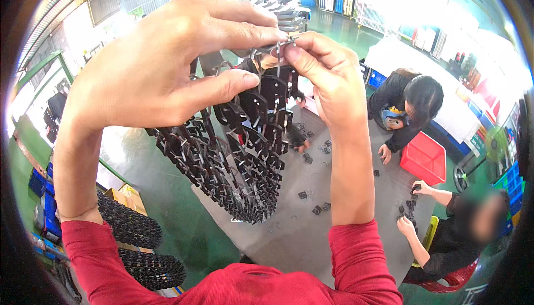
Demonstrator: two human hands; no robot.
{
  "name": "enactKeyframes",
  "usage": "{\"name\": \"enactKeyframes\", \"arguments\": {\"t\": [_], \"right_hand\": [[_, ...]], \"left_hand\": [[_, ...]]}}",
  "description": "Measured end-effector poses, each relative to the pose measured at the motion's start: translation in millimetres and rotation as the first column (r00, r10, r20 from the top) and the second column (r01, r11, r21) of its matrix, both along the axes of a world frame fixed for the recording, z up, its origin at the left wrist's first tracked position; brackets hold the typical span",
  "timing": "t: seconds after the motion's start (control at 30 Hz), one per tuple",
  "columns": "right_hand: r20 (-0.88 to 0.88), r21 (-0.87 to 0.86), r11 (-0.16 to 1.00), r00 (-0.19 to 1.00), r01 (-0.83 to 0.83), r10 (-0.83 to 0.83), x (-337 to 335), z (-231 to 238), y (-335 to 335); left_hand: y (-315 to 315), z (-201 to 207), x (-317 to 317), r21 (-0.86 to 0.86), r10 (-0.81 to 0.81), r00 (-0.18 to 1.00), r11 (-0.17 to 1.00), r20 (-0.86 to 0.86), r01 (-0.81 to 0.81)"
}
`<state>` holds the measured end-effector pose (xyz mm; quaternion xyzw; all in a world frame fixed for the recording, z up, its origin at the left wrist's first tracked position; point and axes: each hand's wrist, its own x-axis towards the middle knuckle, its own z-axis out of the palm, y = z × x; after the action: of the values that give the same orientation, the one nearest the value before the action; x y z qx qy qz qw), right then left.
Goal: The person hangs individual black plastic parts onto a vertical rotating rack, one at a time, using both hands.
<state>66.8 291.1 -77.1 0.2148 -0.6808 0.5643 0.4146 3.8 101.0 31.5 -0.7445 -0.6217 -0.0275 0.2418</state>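
A thick bundle of black linked chains (239, 166) hangs in front of me, made of many small flat dark parts joined with metal links. My left hand (172, 65) curves around its top, fingers over the dark bar the strands hang from and thumb against the strands. My right hand (328, 77) is closed in a pinch at the bar's right end, on a small metal link at the top of a strand. The fingertips of both hands nearly meet there. The bundle hides part of a person behind it.
Loose black parts (317, 209) lie scattered on the grey table (267, 249). Two people (406, 102) (473, 221) work along its right side, near a red basket (424, 157). More chain bundles (130, 224) hang at the lower left, beside cardboard boxes (127, 198). A fan (496, 143) stands far right.
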Motion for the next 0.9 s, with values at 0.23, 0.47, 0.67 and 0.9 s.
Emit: {"name": "enactKeyframes", "arguments": {"t": [0.23,0.47,0.67,0.9], "right_hand": [[-0.117,-0.131,0.988,0.989,0.078,-0.094,6,-2,-9],[-0.163,-0.207,0.978,0.986,-0.009,-0.026,2,-7,-6],[-0.071,-0.183,0.981,0.995,0.063,-0.077,8,-4,-7],[-0.146,-0.126,0.992,0.989,-0.014,-0.005,13,-10,1]], "left_hand": [[6,2,11,-0.032,-0.025,0.999,0.999,0.042,0.027],[11,-5,3,-0.019,-0.019,1.000,1.000,0.006,0.019],[7,-7,1,-0.008,0.002,1.000,1.000,-0.014,-0.002],[8,-7,6,0.012,0.013,0.999,1.000,-0.030,-0.013]]}}
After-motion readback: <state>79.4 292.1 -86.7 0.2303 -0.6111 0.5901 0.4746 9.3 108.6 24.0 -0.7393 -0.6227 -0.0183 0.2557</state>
